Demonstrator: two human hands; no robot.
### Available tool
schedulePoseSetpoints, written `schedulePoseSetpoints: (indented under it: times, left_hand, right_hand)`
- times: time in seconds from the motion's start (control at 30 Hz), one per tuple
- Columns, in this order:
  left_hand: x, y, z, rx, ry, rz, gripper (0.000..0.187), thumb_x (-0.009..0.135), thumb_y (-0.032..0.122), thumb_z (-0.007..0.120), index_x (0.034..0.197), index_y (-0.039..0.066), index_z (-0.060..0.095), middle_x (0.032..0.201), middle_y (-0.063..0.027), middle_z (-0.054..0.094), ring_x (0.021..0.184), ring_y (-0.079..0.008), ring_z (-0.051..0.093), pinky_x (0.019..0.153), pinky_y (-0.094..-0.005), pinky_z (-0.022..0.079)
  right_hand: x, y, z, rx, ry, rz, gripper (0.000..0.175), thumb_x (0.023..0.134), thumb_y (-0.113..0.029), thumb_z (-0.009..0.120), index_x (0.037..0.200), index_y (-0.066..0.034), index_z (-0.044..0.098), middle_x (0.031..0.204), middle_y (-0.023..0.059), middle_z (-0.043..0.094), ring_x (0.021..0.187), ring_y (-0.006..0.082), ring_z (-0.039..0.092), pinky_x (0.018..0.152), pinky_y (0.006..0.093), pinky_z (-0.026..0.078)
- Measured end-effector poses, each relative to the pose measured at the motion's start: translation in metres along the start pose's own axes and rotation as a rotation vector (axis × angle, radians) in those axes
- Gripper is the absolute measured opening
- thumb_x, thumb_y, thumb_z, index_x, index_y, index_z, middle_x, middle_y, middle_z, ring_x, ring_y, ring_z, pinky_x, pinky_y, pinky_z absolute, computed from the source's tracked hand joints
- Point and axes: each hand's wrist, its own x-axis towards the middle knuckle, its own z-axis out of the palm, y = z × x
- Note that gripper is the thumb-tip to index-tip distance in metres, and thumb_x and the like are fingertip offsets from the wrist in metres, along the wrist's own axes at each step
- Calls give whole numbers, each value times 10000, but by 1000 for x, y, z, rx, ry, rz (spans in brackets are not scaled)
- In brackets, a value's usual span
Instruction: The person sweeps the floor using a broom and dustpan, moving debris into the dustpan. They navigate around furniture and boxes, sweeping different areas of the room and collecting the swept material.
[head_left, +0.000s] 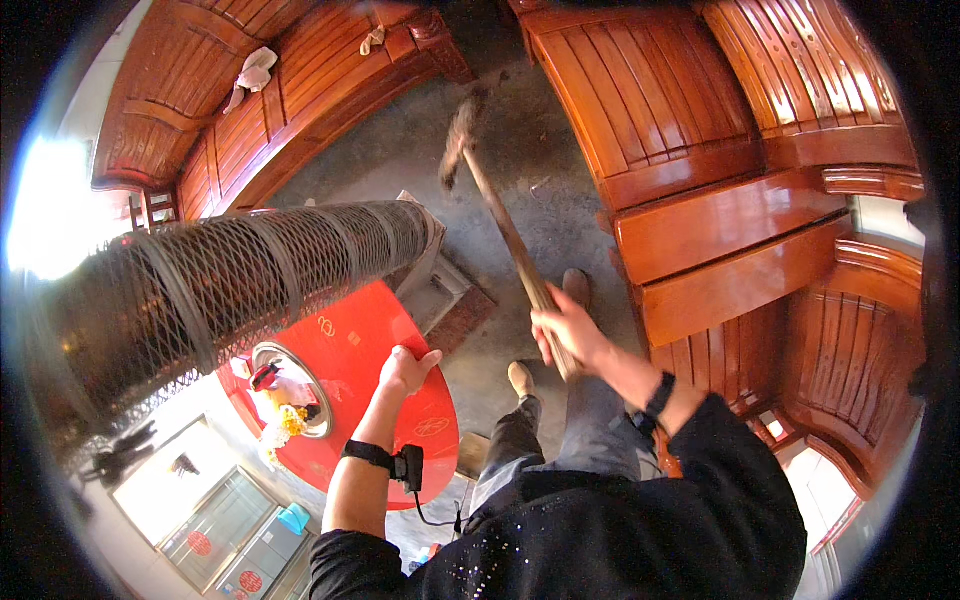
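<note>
My right hand (568, 330) is closed around the lower part of a long wooden handle (510, 232). At the handle's far end a dark tool head, blurred, (461, 139) is over the concrete floor; it looks like a pick or mattock, but its exact kind cannot be told. My left hand (406, 370) rests at the edge of a round red table (367, 330), its thumb held apart and no object seen in it. A round metal tray (322, 397) on that table holds small items and yellow and white flowers.
A large pipe wrapped in metal mesh (300, 255) slants across the left, above a stove-like base (450, 285). Glossy wooden benches (300, 142) stand at upper left. More wooden furniture with drawers (735, 225) stands at right. A cloth (256, 69) lies on the left bench.
</note>
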Motion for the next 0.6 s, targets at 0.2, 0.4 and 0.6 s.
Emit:
schedulePoseSetpoints:
  times: [0.2,0.4,0.6]
  left_hand:
    - [-2,9,-8,121,25,72,851,742,741,553,944,-85,557,827,-223,676,805,-328,679,673,-408,529]
    - [-34,29,-36,-65,36,112,765,767,707,564,856,-53,588,706,-160,675,690,-291,681,648,-386,536]
    - [-43,32,-26,16,258,176,761,792,695,538,1006,-35,535,720,-141,679,702,-267,687,691,-370,537]
  right_hand:
    - [92,-1,-31,128,87,-117,225,911,-183,554,1102,-127,449,710,60,561,489,163,540,404,312,470]
    - [12,100,-27,353,183,-69,190,936,-265,547,1037,-166,420,728,55,570,489,154,532,414,307,467]
    - [-167,194,28,610,212,62,182,951,-243,524,1064,-178,396,757,60,547,534,153,552,429,310,466]
